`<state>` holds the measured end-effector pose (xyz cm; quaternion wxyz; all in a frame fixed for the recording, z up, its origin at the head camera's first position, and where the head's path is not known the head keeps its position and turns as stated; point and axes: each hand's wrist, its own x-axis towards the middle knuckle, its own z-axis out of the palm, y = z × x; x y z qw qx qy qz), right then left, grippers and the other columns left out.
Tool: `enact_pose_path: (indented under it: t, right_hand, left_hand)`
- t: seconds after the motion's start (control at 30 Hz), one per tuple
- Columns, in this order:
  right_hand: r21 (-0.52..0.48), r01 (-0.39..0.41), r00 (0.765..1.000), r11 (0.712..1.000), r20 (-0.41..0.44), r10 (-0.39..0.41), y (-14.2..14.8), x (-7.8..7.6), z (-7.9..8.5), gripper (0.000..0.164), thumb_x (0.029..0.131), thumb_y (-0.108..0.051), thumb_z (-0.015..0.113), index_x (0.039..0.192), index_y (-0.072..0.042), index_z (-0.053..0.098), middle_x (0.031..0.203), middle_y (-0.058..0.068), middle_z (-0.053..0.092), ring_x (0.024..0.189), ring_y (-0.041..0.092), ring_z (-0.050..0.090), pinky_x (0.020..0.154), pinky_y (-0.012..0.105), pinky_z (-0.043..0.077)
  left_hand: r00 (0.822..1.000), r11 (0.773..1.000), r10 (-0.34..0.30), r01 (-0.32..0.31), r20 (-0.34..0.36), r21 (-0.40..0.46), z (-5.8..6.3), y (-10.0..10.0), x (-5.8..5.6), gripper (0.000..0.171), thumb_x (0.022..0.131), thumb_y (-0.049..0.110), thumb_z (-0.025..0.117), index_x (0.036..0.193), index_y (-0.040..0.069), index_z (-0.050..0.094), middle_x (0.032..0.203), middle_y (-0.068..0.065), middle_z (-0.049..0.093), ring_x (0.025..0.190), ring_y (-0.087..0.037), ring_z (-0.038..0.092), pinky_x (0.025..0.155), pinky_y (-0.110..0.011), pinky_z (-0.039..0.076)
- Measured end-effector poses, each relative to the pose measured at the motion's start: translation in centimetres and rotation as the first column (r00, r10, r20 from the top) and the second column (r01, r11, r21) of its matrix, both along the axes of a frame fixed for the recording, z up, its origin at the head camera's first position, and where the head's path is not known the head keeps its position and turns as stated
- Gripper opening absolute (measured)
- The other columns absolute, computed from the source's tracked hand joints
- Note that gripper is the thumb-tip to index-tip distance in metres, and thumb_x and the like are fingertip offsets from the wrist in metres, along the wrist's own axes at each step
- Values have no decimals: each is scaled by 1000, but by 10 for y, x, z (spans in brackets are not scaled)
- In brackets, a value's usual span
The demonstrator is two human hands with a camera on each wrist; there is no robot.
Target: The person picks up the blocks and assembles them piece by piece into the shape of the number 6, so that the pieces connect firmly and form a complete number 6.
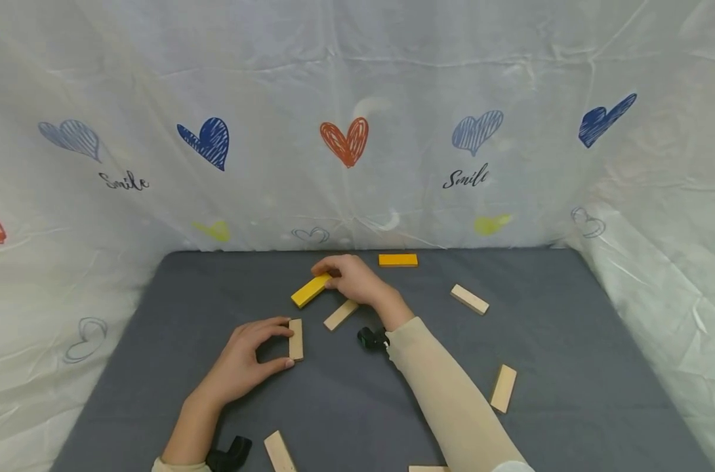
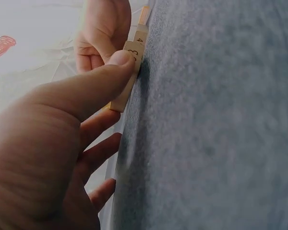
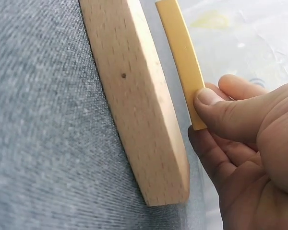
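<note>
With thumb and fingertips at its two ends, my left hand [image 1: 233,367] pinches a plain wooden block [image 1: 296,339] that lies on the grey cloth. In the left wrist view dark printed marks show on that block [image 2: 133,50], partly behind the thumb. Farther back, my right hand [image 1: 357,280] pinches the right end of a yellow block [image 1: 307,292], which lies at a slant. Another plain block [image 1: 338,317] sits just in front of the yellow one, its far end hidden below the right hand. The right wrist view shows this plain block [image 3: 134,105] close up, apart from the fingers.
An orange-yellow block [image 1: 397,261] lies at the table's back edge. Plain blocks lie at the right [image 1: 469,299], the lower right [image 1: 503,388] and the front [image 1: 280,451]; another block [image 1: 428,469] is cut off below. A white curtain [image 1: 393,85] with printed hearts hangs behind.
</note>
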<state>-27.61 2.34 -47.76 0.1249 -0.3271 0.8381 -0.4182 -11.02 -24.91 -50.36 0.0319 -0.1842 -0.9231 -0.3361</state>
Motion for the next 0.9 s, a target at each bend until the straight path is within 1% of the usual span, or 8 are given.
enact_pose_path:
  t: [0.1, 0.23, 0.4, 0.7, 0.9]
  right_hand:
    - [-9, 0, 1000, 1000, -6, 0, 1, 2, -1, 36, 107, -3, 71, 142, -11, 72, 140, 2, 72, 133, 22, 65, 113, 36, 55]
    - [-13, -3, 1000, 1000, -9, 2, 2, 4, -1, 37, 107, -3, 70, 142, -10, 72, 140, 2, 72, 134, 22, 65, 113, 35, 55]
    - [-15, -10, 1000, 1000, -16, 10, 3, 5, -2, 36, 106, -3, 71, 142, -11, 73, 140, 2, 72, 133, 22, 65, 113, 35, 54]
    - [0, -10, 1000, 1000, -16, 10, 5, 6, -6, 36, 107, -4, 71, 141, -13, 74, 139, 1, 72, 132, 20, 65, 113, 34, 54]
    - [-7, -30, 999, 1000, -18, 29, 5, 4, -12, 36, 106, -3, 71, 140, -14, 74, 139, 1, 73, 132, 19, 66, 112, 31, 55]
  left_hand:
    - [1000, 1000, -18, 18, -6, 7, -2, -1, -2, 52, 88, 33, 96, 135, 30, 74, 155, 0, 62, 142, -36, 56, 122, -69, 31]
    - [999, 999, -42, 42, -11, 15, -5, -1, -3, 52, 89, 35, 95, 136, 28, 75, 154, -2, 63, 146, -38, 53, 126, -70, 25]
    - [999, 998, -48, 49, -14, 31, -8, -2, -3, 54, 89, 35, 95, 138, 26, 75, 154, -3, 63, 150, -40, 50, 128, -71, 21]
    - [999, 998, -45, 45, 1, 45, -11, -1, -3, 53, 90, 37, 94, 138, 27, 74, 155, -2, 62, 151, -39, 49, 129, -70, 19]
    - [999, 998, -42, 42, -3, 40, -14, -1, -3, 55, 89, 37, 94, 139, 28, 73, 157, 0, 59, 151, -35, 48, 130, -66, 19]
